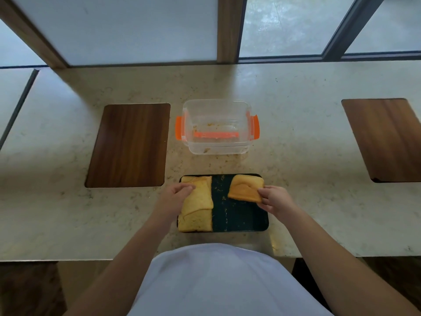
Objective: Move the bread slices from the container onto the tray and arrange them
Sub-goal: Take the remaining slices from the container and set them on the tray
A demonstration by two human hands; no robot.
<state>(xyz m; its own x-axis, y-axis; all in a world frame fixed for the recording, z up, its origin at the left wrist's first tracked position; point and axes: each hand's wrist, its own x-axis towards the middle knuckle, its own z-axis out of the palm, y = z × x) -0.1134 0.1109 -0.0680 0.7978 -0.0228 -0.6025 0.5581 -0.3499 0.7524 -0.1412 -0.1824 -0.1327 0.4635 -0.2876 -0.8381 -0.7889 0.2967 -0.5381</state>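
Note:
A dark tray [241, 217] lies on the counter close to me, strewn with crumbs. Along its left side lie overlapping yellow bread slices [198, 204]. My left hand [175, 195] pinches the left edge of the upper one. My right hand [276, 199] holds another bread slice [245, 189] by its right corner, tilted over the tray's far right part. Behind the tray stands the clear container [216, 126] with orange latches, holding only crumbs.
Two dark wooden boards are set into the pale stone counter, one at the left [129, 144] and one at the far right [385, 137]. Windows run along the back of the counter. Crumbs lie around the container.

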